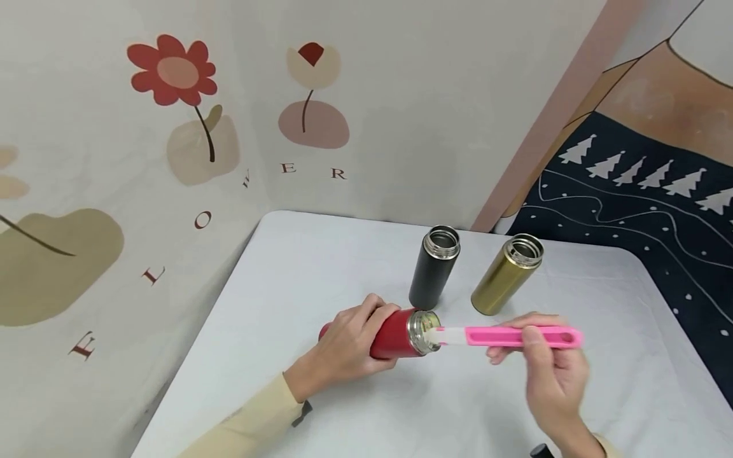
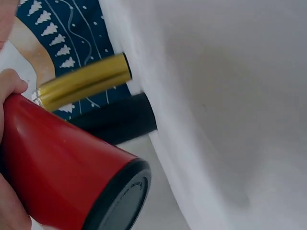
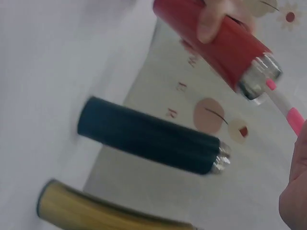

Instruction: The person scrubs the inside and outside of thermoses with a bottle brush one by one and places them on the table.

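Note:
My left hand (image 1: 352,337) grips a red metal thermos bottle (image 1: 394,334) around its body. The bottle lies tilted on its side above the table, its lidless steel mouth facing right. In the left wrist view the dark base of the red bottle (image 2: 62,167) shows. My right hand (image 1: 554,375) holds a pink-handled bottle brush (image 1: 498,336) between thumb and fingers. Its white stem reaches into the bottle's mouth, and the brush's head is hidden there. The right wrist view shows the stem entering the red bottle (image 3: 216,40).
Behind the hands, a black thermos bottle (image 1: 433,273) and a gold one (image 1: 504,283) stand upright without lids on the white-covered table (image 1: 309,261). A printed wall covering (image 1: 401,114) rises at the back, with a dark tree-patterned cloth (image 1: 641,222) to the right.

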`<state>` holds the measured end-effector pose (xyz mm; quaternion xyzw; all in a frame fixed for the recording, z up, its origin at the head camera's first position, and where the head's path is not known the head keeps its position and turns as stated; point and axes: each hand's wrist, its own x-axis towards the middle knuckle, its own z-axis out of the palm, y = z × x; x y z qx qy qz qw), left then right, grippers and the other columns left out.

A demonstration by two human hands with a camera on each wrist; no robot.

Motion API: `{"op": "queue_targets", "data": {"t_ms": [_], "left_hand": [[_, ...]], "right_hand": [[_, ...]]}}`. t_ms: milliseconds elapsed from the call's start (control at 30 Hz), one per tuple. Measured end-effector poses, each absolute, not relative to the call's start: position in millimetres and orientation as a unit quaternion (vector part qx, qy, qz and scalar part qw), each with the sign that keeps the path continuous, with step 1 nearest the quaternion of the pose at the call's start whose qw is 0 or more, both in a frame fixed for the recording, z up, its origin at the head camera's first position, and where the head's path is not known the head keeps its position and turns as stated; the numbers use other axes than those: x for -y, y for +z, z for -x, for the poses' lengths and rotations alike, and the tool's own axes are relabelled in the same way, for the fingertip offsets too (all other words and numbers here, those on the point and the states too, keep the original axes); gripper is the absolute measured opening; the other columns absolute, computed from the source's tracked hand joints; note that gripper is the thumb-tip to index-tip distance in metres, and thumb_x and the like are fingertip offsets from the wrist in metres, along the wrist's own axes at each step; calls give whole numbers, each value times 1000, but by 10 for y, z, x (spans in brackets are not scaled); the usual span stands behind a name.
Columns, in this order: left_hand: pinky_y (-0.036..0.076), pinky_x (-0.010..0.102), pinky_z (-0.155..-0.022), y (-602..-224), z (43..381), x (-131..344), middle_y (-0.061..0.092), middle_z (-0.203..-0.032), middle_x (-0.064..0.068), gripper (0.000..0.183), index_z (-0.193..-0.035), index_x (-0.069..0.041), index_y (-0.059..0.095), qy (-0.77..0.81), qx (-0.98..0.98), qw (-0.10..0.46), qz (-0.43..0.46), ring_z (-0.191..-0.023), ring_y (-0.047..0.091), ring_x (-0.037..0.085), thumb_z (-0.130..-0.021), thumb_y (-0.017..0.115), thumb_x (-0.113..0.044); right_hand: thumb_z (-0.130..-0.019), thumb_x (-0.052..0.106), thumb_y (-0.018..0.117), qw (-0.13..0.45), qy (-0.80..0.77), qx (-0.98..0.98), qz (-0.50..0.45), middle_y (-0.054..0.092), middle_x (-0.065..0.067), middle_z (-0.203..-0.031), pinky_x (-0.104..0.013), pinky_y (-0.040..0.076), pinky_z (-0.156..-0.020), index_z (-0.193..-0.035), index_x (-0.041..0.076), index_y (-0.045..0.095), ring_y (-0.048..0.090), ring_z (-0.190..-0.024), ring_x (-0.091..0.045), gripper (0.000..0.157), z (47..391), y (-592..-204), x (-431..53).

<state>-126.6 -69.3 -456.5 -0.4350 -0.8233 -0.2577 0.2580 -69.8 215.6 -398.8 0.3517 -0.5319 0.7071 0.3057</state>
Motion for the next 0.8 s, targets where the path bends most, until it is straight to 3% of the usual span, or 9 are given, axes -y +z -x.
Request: {"op": "queue_targets", "data": {"t_ms": [200, 367, 533, 800], "left_hand": [[64, 34, -76, -4509, 1246, 786, 72, -111, 5, 78, -132, -5, 57, -253, 838, 205, 439, -87, 72, 17, -71, 98, -30], [64, 32, -71, -4476, 1254, 843, 71, -110, 5, 75, -132, -7, 58, -252, 837, 197, 444, -86, 71, 15, -76, 98, -37], [64, 31, -72, -4474, 1251, 868, 71, -111, 6, 80, -135, -5, 58, -224, 829, 227, 459, -86, 70, 15, -79, 95, -48], [65, 38, -79, -4512, 1235, 911, 68, -116, 10, 85, -138, -4, 55, -194, 816, 301, 454, -93, 70, 22, -75, 96, -42]], "right_hand": [[-104, -22, 31, 321, 744, 482, -333, 70, -30, -99, -25, 63, -74, -102, -33, 49, 78, -78, -25, 21, 563, -3777, -2270], [-105, -23, 29, 332, 782, 444, -284, 71, -32, -95, -28, 64, -70, -101, -33, 49, 79, -73, -29, 23, 483, -3680, -2421], [-106, -21, 32, 349, 792, 460, -199, 70, -30, -90, -28, 62, -61, -102, -29, 52, 78, -65, -29, 23, 423, -3656, -2573], [-109, -11, 50, 392, 791, 461, -86, 66, -29, -86, -26, 58, -56, -103, -25, 57, 73, -56, -28, 16, 403, -3616, -2640]]}}
